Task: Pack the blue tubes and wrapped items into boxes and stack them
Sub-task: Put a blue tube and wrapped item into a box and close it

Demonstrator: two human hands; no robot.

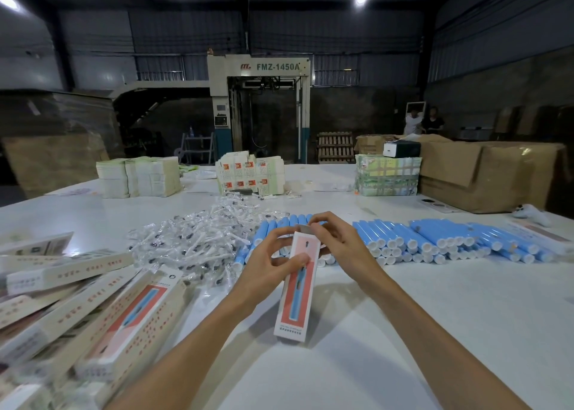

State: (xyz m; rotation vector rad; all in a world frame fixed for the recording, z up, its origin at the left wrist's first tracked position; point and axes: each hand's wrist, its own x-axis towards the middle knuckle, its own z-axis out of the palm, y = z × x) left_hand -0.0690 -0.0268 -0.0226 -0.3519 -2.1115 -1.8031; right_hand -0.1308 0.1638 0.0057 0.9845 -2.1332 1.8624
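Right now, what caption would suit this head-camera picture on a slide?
Packing station: left hand and right hand hold a printed box over a table of blue tubes, wrapped items and more boxes.

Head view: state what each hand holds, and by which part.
Both hold one long printed box. The left hand grips its upper sides, thumb on the front; the right hand pinches the flap at the far end.

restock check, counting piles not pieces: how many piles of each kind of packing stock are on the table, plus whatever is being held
blue tube bank: 1
wrapped item heap: 1
packed box pile: 1
pale flat carton stack: 1
red-print flat carton stack: 1
green strapped bundle: 1
held box: 1
total: 7
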